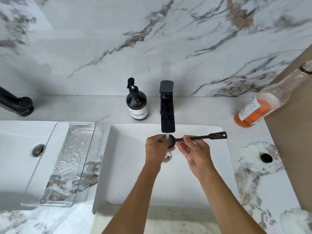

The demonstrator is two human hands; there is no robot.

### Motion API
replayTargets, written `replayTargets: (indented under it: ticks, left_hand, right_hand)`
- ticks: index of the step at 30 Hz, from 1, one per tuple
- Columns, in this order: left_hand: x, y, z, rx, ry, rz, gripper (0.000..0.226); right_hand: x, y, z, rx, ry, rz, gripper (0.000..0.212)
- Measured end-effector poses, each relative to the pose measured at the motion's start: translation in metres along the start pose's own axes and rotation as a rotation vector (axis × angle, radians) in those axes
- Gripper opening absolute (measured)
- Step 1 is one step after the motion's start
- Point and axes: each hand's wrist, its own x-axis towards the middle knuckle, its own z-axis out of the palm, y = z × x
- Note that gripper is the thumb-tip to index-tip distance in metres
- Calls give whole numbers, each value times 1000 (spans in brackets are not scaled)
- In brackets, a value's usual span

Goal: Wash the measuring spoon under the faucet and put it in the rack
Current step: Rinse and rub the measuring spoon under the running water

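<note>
A black measuring spoon point(209, 136) with a long handle and a perforated flat end lies level over the white sink point(128, 166). Its bowl sits in the water stream running from the black faucet point(167, 108). My left hand point(157, 149) curls its fingers round the spoon's bowl under the stream. My right hand point(194, 151) pinches the handle close to the bowl, and the perforated end sticks out to the right. The clear plastic rack point(67, 166) lies wet and empty to the left of the sink, spanning a second basin's edge.
A dark soap pump bottle point(137, 103) stands left of the faucet. A glass bottle of orange liquid point(263, 105) stands at the back right. A second black faucet point(18, 103) and basin with a drain point(38, 150) are at the left. A black hole cover point(266, 158) is on the right counter.
</note>
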Motion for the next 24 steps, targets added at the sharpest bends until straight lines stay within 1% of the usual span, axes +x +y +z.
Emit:
replayTargets:
  ticks: [2,5,9,12,14,17,21,24]
  left_hand:
    - [0,0,1,8,19,-6,15]
    - [0,1,2,13,43,-22,15]
    - [-1,4,1,-2,6,-7,16]
    - [-2,5,1,5,22,-35,9]
    - [-1,5,1,33,37,-42,12]
    - [-2,6,0,66,16,-17,14]
    - [-5,6,1,34,-30,2,23]
    - [-5,4,3,31,-7,-8,24]
  right_hand:
    - [0,0,1,-4,9,5,6]
    - [-2,0,2,-12,10,9,6]
    - [-3,-1,2,-4,16,9,6]
    - [-3,-3,2,-10,20,5,7]
    - [-3,-3,2,-11,15,6,8]
    - [-4,-3,2,0,1,9,7]
    - [-4,-3,1,11,23,3,7]
    - [-4,-3,0,7,23,5,8]
